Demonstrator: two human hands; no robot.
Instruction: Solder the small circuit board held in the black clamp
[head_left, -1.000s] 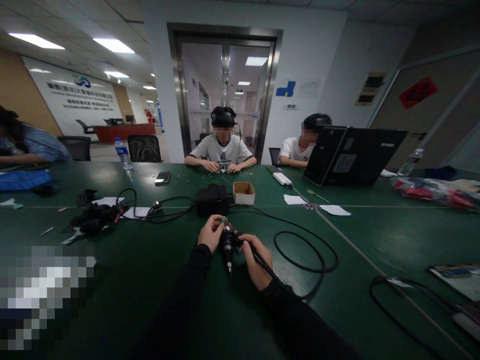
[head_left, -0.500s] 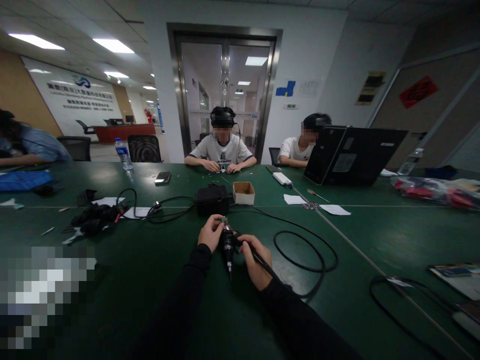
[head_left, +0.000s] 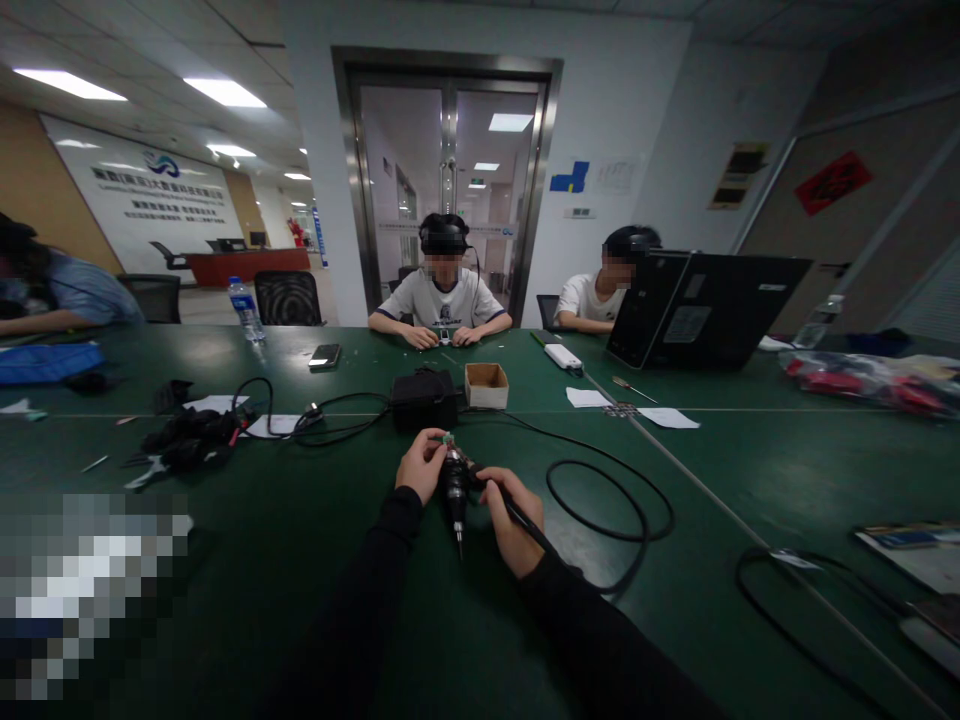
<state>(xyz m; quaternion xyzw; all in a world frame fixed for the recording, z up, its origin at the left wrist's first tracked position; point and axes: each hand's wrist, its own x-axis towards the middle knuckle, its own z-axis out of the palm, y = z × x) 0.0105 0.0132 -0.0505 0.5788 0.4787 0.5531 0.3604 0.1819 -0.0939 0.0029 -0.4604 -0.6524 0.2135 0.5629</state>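
My left hand (head_left: 421,466) is curled around the top of a small dark device (head_left: 454,487) with a metal tip that points toward me. Its fingers pinch near a tiny green part (head_left: 448,438) at the device's far end. My right hand (head_left: 507,516) is closed on a thin black tool (head_left: 525,524) whose end meets the device's side. Both hands rest on the green table (head_left: 300,560) in front of me. A black cable (head_left: 600,500) loops to the right of my right hand.
A black box (head_left: 424,400) and a small cardboard box (head_left: 486,385) stand just beyond my hands. Tangled black gear (head_left: 191,440) lies at left, a laptop (head_left: 701,310) at right. Two people sit across the table; another sits at far left.
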